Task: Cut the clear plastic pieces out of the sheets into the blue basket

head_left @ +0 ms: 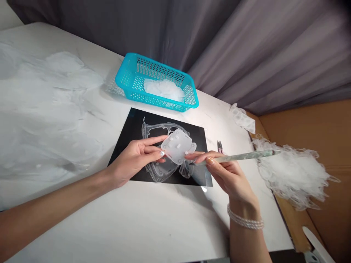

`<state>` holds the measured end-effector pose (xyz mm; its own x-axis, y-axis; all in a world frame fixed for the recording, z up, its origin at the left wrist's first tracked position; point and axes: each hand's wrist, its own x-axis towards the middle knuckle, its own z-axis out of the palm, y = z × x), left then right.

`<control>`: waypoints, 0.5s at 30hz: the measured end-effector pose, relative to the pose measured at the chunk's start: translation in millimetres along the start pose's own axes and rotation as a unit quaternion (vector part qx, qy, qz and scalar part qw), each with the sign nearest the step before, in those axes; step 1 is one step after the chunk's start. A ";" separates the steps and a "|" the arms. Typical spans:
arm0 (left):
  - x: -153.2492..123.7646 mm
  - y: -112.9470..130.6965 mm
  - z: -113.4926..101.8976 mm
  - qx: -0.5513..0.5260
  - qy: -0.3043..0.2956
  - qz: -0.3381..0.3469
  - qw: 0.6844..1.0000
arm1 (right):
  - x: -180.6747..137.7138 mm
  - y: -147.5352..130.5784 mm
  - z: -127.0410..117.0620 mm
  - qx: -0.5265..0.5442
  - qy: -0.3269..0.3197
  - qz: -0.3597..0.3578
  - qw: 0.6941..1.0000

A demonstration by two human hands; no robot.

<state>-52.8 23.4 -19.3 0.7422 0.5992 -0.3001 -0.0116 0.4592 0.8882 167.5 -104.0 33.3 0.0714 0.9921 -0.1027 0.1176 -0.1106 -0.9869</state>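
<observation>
Between its thumb and fingers, my left hand (137, 155) pinches the left edge of a translucent white moulded sheet (178, 144) with small raised knobs and slots. My right hand (225, 170) is closed on a slim pen-like tool (241, 156) with a pale green marbled handle. Its dark pointed tip points left, close to the sheet's lower right edge. The right fingertips also reach that edge. Under both hands lies a black mat (131, 128), bearing a clear trimmed offcut frame (157, 128) and more clear film.
A blue basket (161, 104) at the back holds similar white pieces. Translucent sheets (49, 120) spread across the left. Small snips (219, 147) lie right of the mat. A heap of stringy offcuts (293, 175) hangs over the right edge near a cardboard box (309, 124).
</observation>
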 end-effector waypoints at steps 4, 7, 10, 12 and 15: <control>-0.1 -1.5 2.7 -0.032 0.006 0.016 0.999 | 8.1 -9.5 -4.4 0.023 0.036 -0.013 0.999; -0.1 -0.3 5.5 -0.049 0.011 0.016 0.999 | 37.7 -30.1 -12.5 0.035 0.069 -0.043 0.996; -1.4 3.4 7.6 -0.018 0.013 0.029 0.999 | 93.3 -53.5 -18.5 0.041 0.080 -0.102 0.991; -3.5 5.5 8.4 0.012 0.009 0.043 0.999 | 134.5 -61.7 -19.9 0.062 0.089 -0.116 0.987; -6.5 6.1 8.0 0.066 0.008 0.068 0.995 | 171.7 -57.9 -20.0 0.090 0.122 -0.045 0.987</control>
<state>-52.4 17.0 -9.2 0.7291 0.6604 -0.1793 -0.0215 0.2840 0.9586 192.8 71.5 75.3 0.3078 0.9514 -0.0012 -0.0414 0.0121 -0.9991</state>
